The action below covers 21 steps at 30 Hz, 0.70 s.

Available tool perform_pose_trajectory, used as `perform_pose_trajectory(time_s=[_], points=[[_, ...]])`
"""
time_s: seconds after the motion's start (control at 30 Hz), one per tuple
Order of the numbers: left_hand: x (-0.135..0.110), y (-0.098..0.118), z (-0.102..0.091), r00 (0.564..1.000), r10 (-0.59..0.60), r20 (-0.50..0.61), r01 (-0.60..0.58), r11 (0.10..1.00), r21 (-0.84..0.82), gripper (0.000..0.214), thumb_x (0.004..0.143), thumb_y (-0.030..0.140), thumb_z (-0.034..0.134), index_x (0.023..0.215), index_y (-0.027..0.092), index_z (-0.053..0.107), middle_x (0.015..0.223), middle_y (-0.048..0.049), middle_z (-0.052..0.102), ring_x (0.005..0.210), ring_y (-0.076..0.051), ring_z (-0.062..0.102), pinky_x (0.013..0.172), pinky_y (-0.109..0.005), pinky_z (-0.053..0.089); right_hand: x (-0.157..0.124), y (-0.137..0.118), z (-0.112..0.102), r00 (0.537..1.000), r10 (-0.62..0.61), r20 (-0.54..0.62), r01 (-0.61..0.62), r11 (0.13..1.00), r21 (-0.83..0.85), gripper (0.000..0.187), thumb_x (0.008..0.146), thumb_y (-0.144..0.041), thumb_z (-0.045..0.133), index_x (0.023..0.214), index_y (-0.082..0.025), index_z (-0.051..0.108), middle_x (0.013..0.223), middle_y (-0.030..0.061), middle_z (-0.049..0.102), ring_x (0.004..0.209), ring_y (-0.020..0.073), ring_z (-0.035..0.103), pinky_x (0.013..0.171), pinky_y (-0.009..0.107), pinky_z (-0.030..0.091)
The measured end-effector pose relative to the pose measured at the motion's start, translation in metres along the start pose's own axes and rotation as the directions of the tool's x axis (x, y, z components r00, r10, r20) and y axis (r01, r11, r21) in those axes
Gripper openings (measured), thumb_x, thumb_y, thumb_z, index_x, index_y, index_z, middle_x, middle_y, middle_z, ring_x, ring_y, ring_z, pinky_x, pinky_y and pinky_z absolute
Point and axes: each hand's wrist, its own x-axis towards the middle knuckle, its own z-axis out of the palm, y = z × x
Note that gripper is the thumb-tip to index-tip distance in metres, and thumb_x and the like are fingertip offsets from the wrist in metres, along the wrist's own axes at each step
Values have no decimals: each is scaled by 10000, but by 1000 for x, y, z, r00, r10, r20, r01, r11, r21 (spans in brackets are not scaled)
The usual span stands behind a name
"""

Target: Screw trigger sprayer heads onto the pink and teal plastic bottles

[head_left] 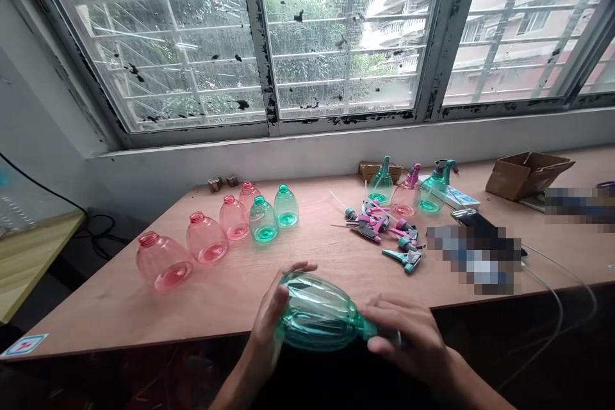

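A clear green spray bottle [319, 311] lies on its side in the air at the table's front edge, its neck to the right. My left hand [269, 317] is wrapped round its base end. At the neck, my right hand [410, 336] is closed on the spray head [369, 330]; only its teal collar and a bit of grey show, and the fingers hide the rest. Beyond my right hand, loose pink, teal and grey trigger spray heads [375, 224] lie in a pile. A teal trigger head [406, 259] is nearest to me.
Several headless pink bottles [206, 240] and two green ones [264, 221] stand at left. Three bottles with heads, including a green one [432, 192], stand at the back right. A black phone [480, 227], white cables [560, 307] and an open cardboard box [526, 176] lie right.
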Motion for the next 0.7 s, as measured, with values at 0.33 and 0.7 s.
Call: perform_pose_trajectory(time_s=[0.33,0.7], points=[[-9,2,0,926,263,-271,-196,948,250,404,851,545,566,1078,211,586,1030,-71,694,856,-260,661,705,-341,553,14,-15,29,822,551,147,-522,624,581,287,952,-466,598,994,-188,652,510,-86,501,427,122,617,554,265,537],[18,-29,-16,971,129,-201,-123,991,45,459,980,556,358,1239,233,555,1257,-102,622,1139,-317,598,920,-475,531,23,-12,0,860,511,-2,-473,797,377,282,915,-444,647,1073,-211,660,882,68,759,828,240,723,741,332,555]])
